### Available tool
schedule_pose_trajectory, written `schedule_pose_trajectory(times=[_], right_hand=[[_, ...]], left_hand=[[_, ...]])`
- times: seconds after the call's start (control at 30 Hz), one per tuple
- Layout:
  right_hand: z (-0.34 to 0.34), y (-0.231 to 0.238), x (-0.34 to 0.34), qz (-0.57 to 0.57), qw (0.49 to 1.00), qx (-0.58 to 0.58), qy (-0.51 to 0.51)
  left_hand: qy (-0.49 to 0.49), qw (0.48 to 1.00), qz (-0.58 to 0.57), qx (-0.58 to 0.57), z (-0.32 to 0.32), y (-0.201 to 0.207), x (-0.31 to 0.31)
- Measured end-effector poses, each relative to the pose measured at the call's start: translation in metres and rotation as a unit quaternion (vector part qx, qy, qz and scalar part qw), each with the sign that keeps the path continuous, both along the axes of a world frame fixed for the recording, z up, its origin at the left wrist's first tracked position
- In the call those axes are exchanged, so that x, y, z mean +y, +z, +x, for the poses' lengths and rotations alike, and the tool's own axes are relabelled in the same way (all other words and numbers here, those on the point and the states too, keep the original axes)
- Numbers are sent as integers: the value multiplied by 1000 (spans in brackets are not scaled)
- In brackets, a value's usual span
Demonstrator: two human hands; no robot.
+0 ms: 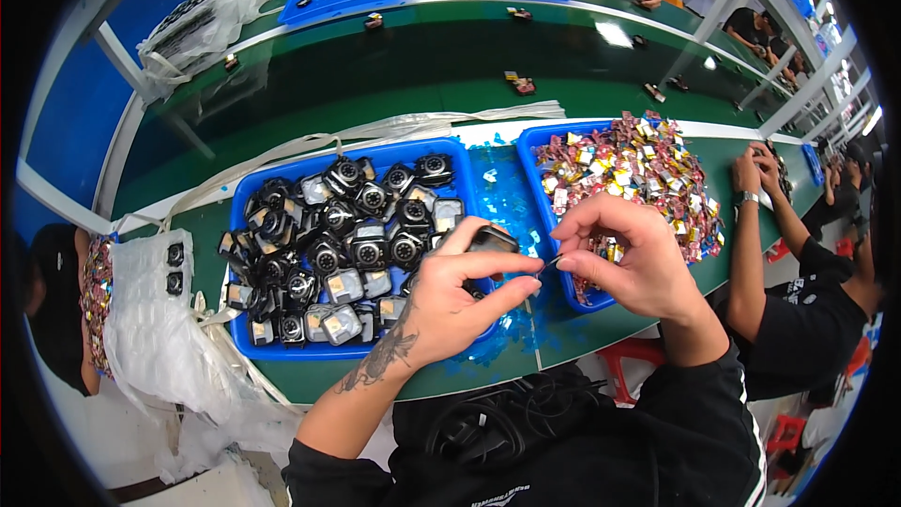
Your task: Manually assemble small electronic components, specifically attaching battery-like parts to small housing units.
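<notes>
My left hand (450, 296), over the right part of a blue tray (246, 268) of watch cases, is closed. A dark watch case (493, 239) shows behind its index finger, apparently held by the other fingers, which are partly hidden. Its thumb and index tips come together at a tiny thin piece too small to name. My right hand (633, 258) is closed in a pinch just beside those tips, over the near left edge of a second blue tray (542, 169). What the right fingertips grip is too small to make out.
Small red, yellow and silver electronic parts (624, 164) heap up in the right tray. Behind runs a green conveyor belt (422, 61) with scattered parts. Clear plastic packing (155, 319) hangs at the left. Co-workers sit across the belt and at right; one wears a wristwatch (746, 197).
</notes>
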State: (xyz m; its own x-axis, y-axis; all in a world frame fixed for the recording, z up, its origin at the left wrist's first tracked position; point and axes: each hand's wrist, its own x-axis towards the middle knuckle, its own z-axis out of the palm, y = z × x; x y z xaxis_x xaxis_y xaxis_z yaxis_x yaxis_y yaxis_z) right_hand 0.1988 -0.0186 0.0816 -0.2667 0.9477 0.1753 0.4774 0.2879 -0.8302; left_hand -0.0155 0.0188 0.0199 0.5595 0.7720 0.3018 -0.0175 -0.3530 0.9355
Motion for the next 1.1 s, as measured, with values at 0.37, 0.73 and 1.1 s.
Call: schedule_pose_trajectory(times=[0.37, 0.73, 1.1], right_hand=[[-17, -24, 3, -61, 984, 165, -9], [-28, -27, 7, 268, 943, -196, -19], [-16, -40, 5, 56, 996, 57, -43]], left_hand=[[57, 997, -7, -55, 2, -12, -7], [92, 992, -63, -59, 7, -16, -8], [80, 991, -95, -47, 8, -17, -9]])
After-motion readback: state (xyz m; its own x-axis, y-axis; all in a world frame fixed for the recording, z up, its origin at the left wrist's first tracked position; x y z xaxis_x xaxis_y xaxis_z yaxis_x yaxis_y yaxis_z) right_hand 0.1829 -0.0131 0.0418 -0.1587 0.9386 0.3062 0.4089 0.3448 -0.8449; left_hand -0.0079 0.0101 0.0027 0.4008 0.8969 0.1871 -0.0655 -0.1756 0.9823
